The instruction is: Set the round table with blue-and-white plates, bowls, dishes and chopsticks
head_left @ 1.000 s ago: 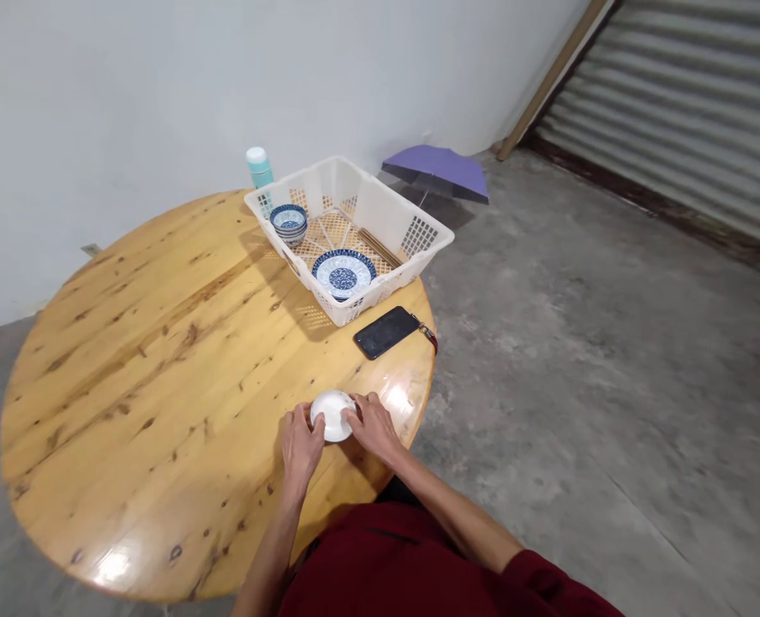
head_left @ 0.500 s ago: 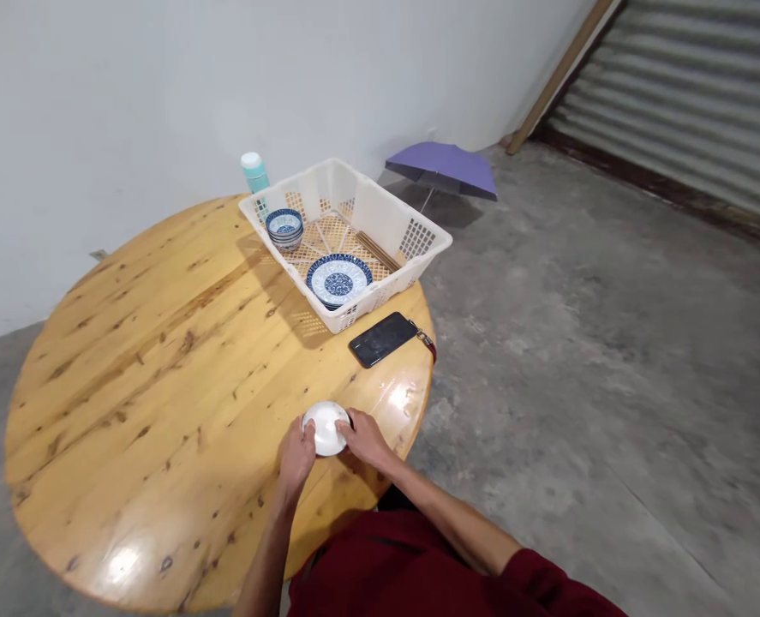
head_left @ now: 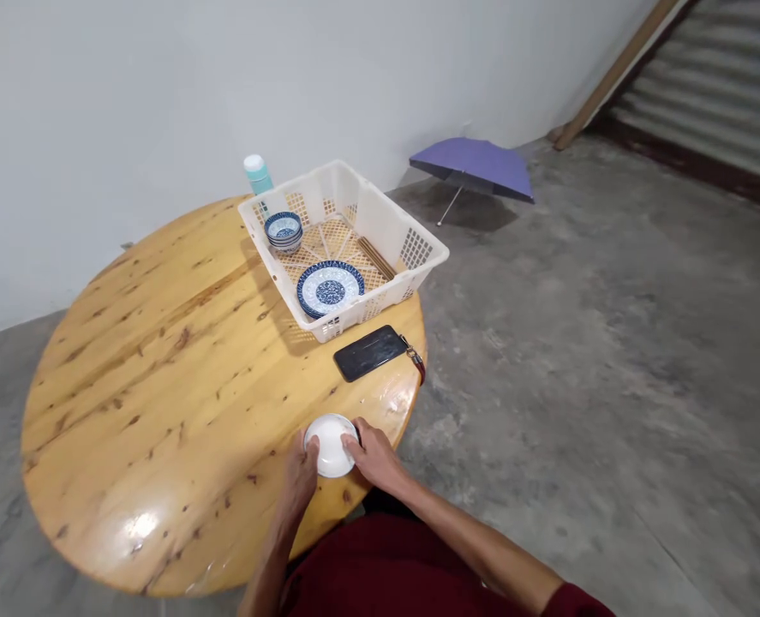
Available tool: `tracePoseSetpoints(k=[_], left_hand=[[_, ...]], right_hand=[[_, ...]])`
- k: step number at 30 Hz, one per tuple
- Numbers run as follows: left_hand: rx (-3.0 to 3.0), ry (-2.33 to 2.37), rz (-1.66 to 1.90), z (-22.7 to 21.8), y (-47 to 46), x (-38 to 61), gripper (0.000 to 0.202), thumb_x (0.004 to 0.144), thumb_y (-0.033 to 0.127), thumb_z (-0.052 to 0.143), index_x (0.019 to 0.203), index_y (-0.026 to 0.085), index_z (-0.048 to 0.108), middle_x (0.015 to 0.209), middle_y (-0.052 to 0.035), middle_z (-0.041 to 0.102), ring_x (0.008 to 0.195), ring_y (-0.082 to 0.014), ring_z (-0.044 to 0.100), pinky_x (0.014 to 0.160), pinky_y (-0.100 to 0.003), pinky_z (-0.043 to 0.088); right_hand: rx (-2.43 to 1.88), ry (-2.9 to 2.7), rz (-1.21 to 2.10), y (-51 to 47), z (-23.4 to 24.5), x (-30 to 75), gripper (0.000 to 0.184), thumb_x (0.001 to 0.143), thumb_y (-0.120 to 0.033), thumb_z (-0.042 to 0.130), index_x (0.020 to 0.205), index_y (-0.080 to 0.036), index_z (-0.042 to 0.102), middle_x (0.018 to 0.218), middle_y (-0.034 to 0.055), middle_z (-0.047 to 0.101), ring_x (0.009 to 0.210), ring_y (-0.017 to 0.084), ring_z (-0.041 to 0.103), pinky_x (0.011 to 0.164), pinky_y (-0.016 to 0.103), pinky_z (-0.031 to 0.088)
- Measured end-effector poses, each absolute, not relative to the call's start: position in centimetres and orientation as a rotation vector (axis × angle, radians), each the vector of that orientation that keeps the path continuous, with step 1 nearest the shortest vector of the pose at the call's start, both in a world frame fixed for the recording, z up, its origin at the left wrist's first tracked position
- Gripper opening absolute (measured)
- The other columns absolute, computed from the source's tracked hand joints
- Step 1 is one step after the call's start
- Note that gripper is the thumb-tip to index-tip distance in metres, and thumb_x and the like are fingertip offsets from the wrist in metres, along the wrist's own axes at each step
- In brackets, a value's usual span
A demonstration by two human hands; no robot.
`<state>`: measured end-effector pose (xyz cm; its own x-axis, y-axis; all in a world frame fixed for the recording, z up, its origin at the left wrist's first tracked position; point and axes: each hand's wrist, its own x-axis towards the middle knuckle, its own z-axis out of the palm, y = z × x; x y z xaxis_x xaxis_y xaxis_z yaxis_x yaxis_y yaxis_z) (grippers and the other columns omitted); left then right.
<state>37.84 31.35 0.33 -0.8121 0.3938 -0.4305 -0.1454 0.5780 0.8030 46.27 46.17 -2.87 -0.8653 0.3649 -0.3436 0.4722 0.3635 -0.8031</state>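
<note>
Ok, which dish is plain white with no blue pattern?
The small dish held between both hands at the table's near edge; the basket's bowls and plate are blue-patterned.

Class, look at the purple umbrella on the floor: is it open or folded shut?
Open. The purple umbrella has its canopy spread wide, resting on the concrete floor, with its thin shaft showing beneath.

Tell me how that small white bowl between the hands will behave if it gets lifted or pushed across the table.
The small white glossy bowl looks ceramic, so probably rigid and breakable if dropped. The left hand and right hand both steady it, and its glaze may be slippery. On the shiny round wooden table it would likely slide, and it sits close to the near edge.
</note>
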Motion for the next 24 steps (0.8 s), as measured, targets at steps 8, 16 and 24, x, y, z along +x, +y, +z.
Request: tracePoseSetpoints(k=[8,16,24], left_hand=[[0.475,2.104,1.115,2.4,32.0,39.2,0.046,0.094,0.058,0.041,0.107,0.016,0.055,0.101,-0.0133,0.07,0.09,-0.0255,0.066,0.085,-0.038,0.053],[0.724,1.997,0.956,1.2,31.2,41.3,0.033,0.101,0.048,0.034,0.107,0.02,0.051,0.096,-0.0094,0.07,0.085,-0.0218,0.065,0.078,-0.032,0.049],[0.815,1.985,0.851,3.0,31.9,42.2,0.037,0.101,0.054,0.031,0.103,0.021,0.05,0.094,-0.007,0.068,0.082,-0.0207,0.063,0.073,-0.03,0.043]], right_hand=[[1.036,2.484,-1.833,45.6,-2.1,49.9,0.028,0.087,-0.045,0.048,0.09,-0.019,0.058,0.081,0.0064,0.067,0.073,0.02,0.06,0.066,0.03,0.043],[1.348,2.278,-2.036,43.0,-2.4,54.4,0.039,0.081,-0.059,0.057,0.083,-0.02,0.058,0.066,0.0,0.06,0.05,0.015,0.055,0.044,0.026,0.043],[1.422,2.255,-2.092,43.3,-1.6,55.9,0.042,0.078,-0.06,0.059,0.082,-0.019,0.059,0.069,0.0019,0.061,0.056,0.015,0.056,0.042,0.025,0.046]])
